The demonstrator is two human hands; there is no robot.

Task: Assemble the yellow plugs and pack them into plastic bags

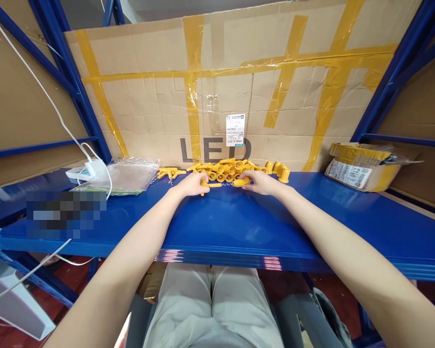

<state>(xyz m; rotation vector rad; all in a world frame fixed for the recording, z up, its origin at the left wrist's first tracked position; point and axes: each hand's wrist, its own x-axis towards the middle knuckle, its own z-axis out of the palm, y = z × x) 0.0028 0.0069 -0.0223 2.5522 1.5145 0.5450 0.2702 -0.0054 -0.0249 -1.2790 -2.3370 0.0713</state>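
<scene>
My left hand (196, 183) is closed on the yellow T-shaped handle of a corkscrew (213, 185). The corkscrew's metal spiral points right, toward a hollow yellow sleeve (241, 182) pinched in my right hand (255, 182). Spiral and sleeve lie in line; whether the tip is inside the sleeve I cannot tell. Just behind both hands lies a pile of yellow sleeves (232, 169), several with their round open ends toward me. Left of the pile are several more yellow corkscrews (169, 173) with bare metal spirals. A few yellow sleeves (283, 173) stand at the pile's right.
A blue metal shelf (235, 227) carries everything, backed by a taped cardboard sheet (148, 111). Plastic bags (130, 175) and a white power strip with charger (94, 169) lie left, near a blurred-out object (63, 212). An open cardboard box (362, 166) sits right.
</scene>
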